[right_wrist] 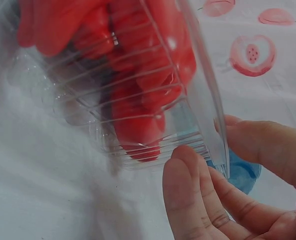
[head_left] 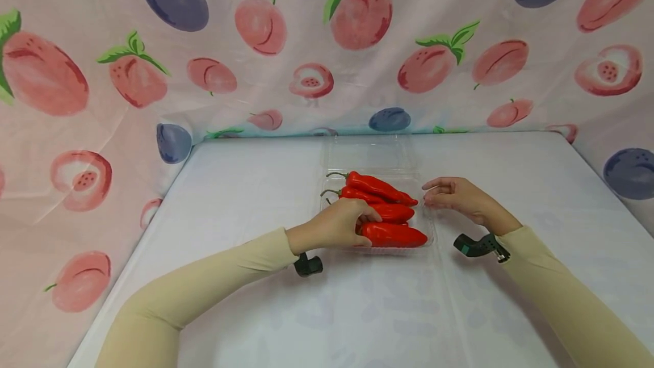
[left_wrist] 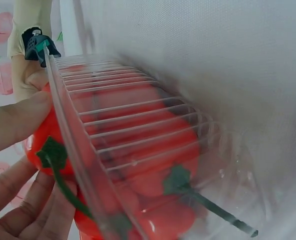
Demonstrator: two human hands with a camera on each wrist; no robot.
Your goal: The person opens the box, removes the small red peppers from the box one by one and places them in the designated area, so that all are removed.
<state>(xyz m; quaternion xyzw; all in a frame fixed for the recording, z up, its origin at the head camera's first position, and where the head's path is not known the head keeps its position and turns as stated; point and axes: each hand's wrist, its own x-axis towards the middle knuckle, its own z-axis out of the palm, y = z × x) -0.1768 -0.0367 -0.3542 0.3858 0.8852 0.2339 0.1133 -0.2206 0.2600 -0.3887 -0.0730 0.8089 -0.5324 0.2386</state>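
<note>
Long, glossy red peppers (head_left: 378, 187) with thin green stems lie side by side in a clear plastic container (head_left: 428, 223). My left hand (head_left: 337, 225) reaches over its near left part and grips the stem end of the nearest red pepper (head_left: 395, 235). The left wrist view shows the thumb and fingers around this pepper (left_wrist: 36, 145) just over the rim, its green stem hanging across the container wall. At the container's right side is my right hand (head_left: 456, 197), fingers loosely bent. In the right wrist view its thumb and fingertips (right_wrist: 180, 185) are right at the rim.
Behind the peppers the container's clear lid (head_left: 369, 153) lies flipped back. A white cloth covers the table (head_left: 255, 186). Fruit-printed fabric (head_left: 311, 33) rises along the back and sides. Dark wrist cameras (head_left: 309, 264) sit below both sleeves.
</note>
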